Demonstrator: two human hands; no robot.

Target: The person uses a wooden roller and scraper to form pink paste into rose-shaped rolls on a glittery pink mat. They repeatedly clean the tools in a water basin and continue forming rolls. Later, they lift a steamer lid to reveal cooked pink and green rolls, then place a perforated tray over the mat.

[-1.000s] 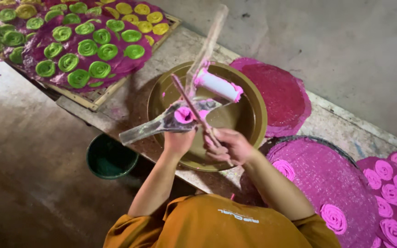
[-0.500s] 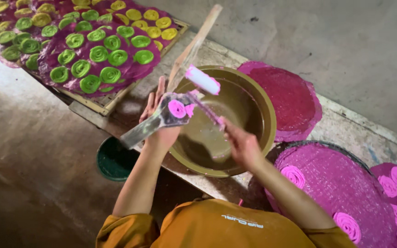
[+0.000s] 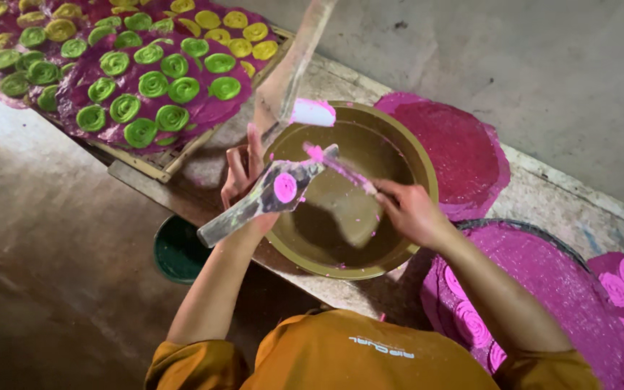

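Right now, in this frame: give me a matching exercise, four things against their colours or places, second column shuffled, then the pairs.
Things:
1. spiral on the paddle
2. bowl
3. bucket
4. spirals on the upper-left tray

Colours and places:
A. dark green, on the floor below the table edge
B. green
C. pink, lying on a flat tool across the left hand
D. olive-gold, under the right hand

Pairs: 1-C, 2-D, 3-A, 4-B
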